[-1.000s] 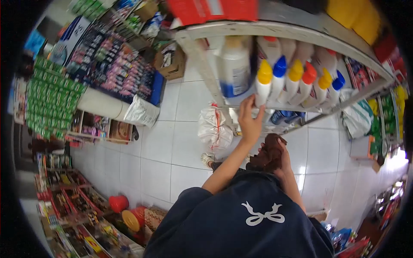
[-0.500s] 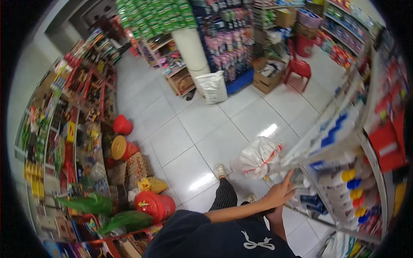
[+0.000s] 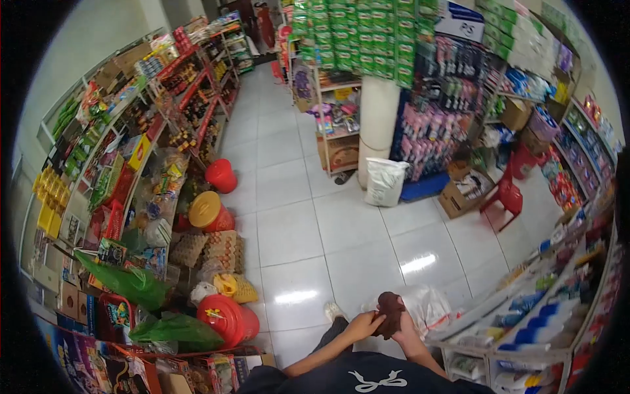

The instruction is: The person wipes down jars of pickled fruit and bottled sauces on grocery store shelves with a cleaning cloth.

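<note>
A dark brown, soft-looking item point(image 3: 390, 314) is held between both hands in front of the dark shirt. My left hand point(image 3: 363, 326) reaches in from the left, its fingers on the item's left edge. My right hand point(image 3: 408, 326) is wrapped round the item's right side. Just beyond and to the right of the hands, a white plastic bag point(image 3: 430, 305) with red ties rests on the floor, partly hidden by them.
Crowded shelves point(image 3: 141, 157) curve along the left. A red lidded bucket point(image 3: 230, 320) and egg trays point(image 3: 223, 251) stand beside them. Ahead are a pillar point(image 3: 378, 118), a white sack point(image 3: 386, 182) and a red chair point(image 3: 504, 197). More shelves point(image 3: 518, 335) line the right.
The view has swung rightward and up. My left hand has come away from the right-hand shelf side to meet my right hand, and the brown item now shows between them.
</note>
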`<state>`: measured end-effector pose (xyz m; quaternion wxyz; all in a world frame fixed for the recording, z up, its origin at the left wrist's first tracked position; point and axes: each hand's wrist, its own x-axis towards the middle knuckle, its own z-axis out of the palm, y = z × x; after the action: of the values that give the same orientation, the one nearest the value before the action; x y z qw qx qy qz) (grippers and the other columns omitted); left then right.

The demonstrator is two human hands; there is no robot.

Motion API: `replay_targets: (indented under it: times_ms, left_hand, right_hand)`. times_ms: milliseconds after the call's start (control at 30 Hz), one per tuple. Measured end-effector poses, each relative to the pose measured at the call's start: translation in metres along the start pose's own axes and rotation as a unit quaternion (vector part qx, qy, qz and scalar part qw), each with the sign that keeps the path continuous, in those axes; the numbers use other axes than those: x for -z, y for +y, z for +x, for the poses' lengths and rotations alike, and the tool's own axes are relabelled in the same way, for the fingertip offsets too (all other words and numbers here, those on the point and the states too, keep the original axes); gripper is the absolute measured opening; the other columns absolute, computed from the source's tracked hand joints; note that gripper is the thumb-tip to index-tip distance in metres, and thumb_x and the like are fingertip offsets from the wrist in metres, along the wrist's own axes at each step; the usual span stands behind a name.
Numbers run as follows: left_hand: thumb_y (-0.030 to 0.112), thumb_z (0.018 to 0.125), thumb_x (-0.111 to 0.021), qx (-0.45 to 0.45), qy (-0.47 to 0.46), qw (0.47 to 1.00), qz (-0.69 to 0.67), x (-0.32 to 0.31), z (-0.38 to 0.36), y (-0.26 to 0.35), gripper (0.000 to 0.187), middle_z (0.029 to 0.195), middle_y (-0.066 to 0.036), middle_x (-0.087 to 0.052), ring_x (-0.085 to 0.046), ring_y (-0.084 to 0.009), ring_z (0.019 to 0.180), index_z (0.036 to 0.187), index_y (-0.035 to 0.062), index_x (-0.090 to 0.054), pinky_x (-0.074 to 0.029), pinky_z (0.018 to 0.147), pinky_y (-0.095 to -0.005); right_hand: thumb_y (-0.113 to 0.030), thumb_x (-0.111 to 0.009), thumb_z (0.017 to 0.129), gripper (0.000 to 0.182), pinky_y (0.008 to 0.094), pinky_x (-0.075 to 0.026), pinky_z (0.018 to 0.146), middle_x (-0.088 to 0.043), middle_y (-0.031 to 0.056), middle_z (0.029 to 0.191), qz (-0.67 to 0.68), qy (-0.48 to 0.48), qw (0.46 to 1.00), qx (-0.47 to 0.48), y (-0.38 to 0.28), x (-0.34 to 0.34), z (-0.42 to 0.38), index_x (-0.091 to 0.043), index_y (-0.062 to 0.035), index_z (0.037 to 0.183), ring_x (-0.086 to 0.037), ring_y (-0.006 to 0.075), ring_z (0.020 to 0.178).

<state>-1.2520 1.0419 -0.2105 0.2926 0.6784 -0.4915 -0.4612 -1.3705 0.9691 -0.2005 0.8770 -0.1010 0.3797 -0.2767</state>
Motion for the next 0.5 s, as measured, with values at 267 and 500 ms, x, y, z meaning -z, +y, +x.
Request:
replay_targets:
  times_ms: [267, 500]
  left_hand:
    - [0.024, 0.081, -0.044, 0.040, 0.273, 0.960, -0.057, 0.150, 0.014, -0.062, 0.029, 0.072, -0.022, -0.058, -0.057, -0.0360, 0.070, 0.079, -0.0025, -0.058, -0.044, 0.063, -0.0398]
    - [0.019, 0.083, -0.041, 0.079, 0.557, 0.787, -0.253, 0.220, -0.013, -0.162, 0.029, 0.068, -0.018, -0.055, -0.054, -0.0256, 0.064, 0.072, -0.0050, -0.053, -0.041, 0.061, -0.0371]
  right_hand:
    - [-0.030, -0.052, 0.085, 0.033, 0.0255, -0.045, 0.061, -0.059, 0.0062, 0.082, -0.345, -0.057, 0.932, 0.091, 0.028, -0.155, 0.091, -0.054, 0.0001, 0.099, -0.056, 0.0136, 0.071]
    - [-0.021, -0.054, 0.084, 0.030, 0.0255, -0.046, 0.069, -0.058, 0.0076, 0.091, -0.430, -0.167, 0.887, -0.030, 0.075, -0.224, 0.138, -0.052, 0.0011, 0.104, -0.056, 0.0140, 0.079]
